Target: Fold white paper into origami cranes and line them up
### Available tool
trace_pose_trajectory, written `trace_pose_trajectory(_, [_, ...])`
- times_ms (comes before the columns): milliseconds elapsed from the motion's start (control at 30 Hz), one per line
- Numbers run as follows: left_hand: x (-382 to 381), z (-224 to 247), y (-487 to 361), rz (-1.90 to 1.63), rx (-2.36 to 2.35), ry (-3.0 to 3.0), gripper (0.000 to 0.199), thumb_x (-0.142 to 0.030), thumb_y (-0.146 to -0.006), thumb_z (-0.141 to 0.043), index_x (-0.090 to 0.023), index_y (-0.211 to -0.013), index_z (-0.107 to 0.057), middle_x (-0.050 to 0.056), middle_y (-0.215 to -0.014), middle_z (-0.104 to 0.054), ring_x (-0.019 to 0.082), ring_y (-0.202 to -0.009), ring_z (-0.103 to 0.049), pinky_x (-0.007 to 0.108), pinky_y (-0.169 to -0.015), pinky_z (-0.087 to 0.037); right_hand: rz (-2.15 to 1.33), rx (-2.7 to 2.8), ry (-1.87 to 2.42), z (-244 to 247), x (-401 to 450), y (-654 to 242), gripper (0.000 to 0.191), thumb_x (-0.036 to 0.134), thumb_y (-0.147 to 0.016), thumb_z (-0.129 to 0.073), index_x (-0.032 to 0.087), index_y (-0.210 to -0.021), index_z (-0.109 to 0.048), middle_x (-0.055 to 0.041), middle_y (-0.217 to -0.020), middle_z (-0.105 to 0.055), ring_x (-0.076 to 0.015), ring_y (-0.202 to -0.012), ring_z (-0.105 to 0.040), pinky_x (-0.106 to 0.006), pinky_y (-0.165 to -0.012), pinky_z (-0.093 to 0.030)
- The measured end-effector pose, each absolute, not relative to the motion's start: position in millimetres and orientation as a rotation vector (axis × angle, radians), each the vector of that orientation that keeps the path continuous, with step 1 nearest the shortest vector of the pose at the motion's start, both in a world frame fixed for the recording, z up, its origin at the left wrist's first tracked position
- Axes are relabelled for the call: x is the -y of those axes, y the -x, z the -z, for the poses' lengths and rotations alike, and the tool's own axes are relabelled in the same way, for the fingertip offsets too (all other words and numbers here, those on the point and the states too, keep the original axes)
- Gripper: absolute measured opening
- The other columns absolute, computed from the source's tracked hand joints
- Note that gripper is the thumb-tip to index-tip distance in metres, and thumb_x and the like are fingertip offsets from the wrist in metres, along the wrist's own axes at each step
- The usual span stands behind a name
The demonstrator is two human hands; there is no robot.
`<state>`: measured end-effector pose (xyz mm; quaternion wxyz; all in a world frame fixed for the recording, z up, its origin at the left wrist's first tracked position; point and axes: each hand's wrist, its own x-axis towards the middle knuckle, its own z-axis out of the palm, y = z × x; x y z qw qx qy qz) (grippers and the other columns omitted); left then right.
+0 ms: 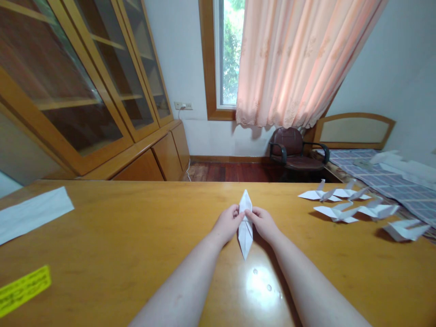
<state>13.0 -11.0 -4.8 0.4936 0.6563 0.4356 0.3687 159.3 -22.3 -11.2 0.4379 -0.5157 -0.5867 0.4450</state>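
Observation:
A white folded paper (245, 231), shaped like a long narrow diamond with pointed ends, is held over the middle of the wooden table (136, 254). My left hand (229, 222) grips its left edge, thumb on top of the paper. On the opposite edge, my right hand (264, 221) pinches it the same way, the two thumbs nearly meeting at the centre. One point faces away from me and the other towards me. Crease lines show on the near half. The fingers under the paper are hidden.
Several folded paper cranes (335, 211) stand at the table's right side. A white paper sheet (34, 213) lies at the left, with a yellow label (23, 290) nearer me. Beyond the far edge are a brown armchair (293, 147), a bed (361, 163) and a glass-door cabinet (102, 77).

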Motion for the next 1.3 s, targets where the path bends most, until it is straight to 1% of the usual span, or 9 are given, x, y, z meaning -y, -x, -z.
trace_pose_trajectory(233, [10.7, 6.3, -12.2, -0.893, -1.079, -1.605, 0.022, -0.037, -0.078, -0.051, -0.016, -0.077, -0.053, -0.001, -0.065, -0.054, 0.012, -0.06, -0.05, 0.021, -0.052, -0.034, -1.105, 1.46, 1.286, 11.8, 22.5, -159.4, 0.036, 0.046, -0.076, -0.052, 0.012, -0.074, -0.064, -0.0046, -0.071, -0.064, -0.0175, -0.067, -0.054, -0.026, -0.061, -0.04])
trace_pose_trajectory(433, [10.6, 6.9, -11.7, -0.897, -1.075, -1.603, 0.024, -0.04, -0.078, -0.051, -0.016, -0.079, -0.053, 0.0, -0.068, -0.055, 0.012, -0.061, -0.05, 0.022, -0.053, -0.035, -1.115, 1.454, 1.281, 13.5, 22.2, -159.4, 0.036, 0.047, -0.076, -0.052, 0.013, -0.075, -0.064, -0.0042, -0.071, -0.064, -0.0174, -0.067, -0.054, -0.026, -0.061, -0.04])
trace_pose_trajectory(733, [8.3, 13.6, -10.9, -0.894, -1.121, -1.684, 0.023, -0.039, -0.08, -0.049, -0.016, -0.078, -0.052, -0.002, -0.063, -0.05, 0.011, -0.058, -0.047, 0.021, -0.051, -0.032, -1.116, 1.477, 1.282, 13.2, 22.2, -159.8, 0.036, 0.046, -0.077, -0.05, 0.013, -0.076, -0.065, -0.0022, -0.069, -0.063, -0.0155, -0.064, -0.053, -0.025, -0.06, -0.038])
trace_pose_trajectory(967, [6.5, 10.4, -9.8, -0.916, -1.205, -1.775, 0.022, -0.034, -0.082, -0.043, -0.018, -0.068, -0.049, -0.001, -0.064, -0.052, 0.014, -0.063, -0.047, 0.024, -0.058, -0.03, -1.092, 1.467, 1.29, 16.6, 20.4, -159.1, 0.037, 0.047, -0.078, -0.048, 0.014, -0.072, -0.062, -0.0008, -0.066, -0.059, -0.0145, -0.062, -0.051, -0.024, -0.058, -0.037])
trace_pose_trajectory(1067, [6.7, 9.7, -9.4, -0.916, -1.221, -1.78, 0.023, -0.036, -0.082, -0.043, -0.019, -0.068, -0.049, -0.001, -0.064, -0.052, 0.014, -0.062, -0.046, 0.024, -0.058, -0.029, -1.077, 1.462, 1.317, 15.9, 20.6, -159.0, 0.037, 0.048, -0.077, -0.05, 0.014, -0.07, -0.061, -0.0011, -0.065, -0.059, -0.0147, -0.062, -0.05, -0.024, -0.057, -0.037])
trace_pose_trajectory(1200, [7.1, 9.6, -8.5, -0.944, -1.235, -1.753, 0.022, -0.037, -0.081, -0.045, -0.019, -0.069, -0.049, -0.001, -0.064, -0.054, 0.014, -0.062, -0.046, 0.024, -0.058, -0.029, -1.129, 1.447, 1.259, 12.4, 22.7, -157.9, 0.033, 0.046, -0.074, -0.054, 0.014, -0.076, -0.061, -0.0026, -0.071, -0.061, -0.0154, -0.065, -0.052, -0.025, -0.06, -0.039])
trace_pose_trajectory(1300, [6.8, 9.4, -7.8, -0.969, -1.256, -1.724, 0.022, -0.036, -0.082, -0.044, -0.018, -0.071, -0.05, -0.001, -0.066, -0.056, 0.014, -0.062, -0.048, 0.023, -0.057, -0.03, -1.125, 1.436, 1.253, 12.6, 23.4, -157.2, 0.028, 0.043, -0.073, -0.057, 0.015, -0.07, -0.057, -0.0003, -0.064, -0.057, -0.0131, -0.06, -0.049, -0.024, -0.055, -0.038])
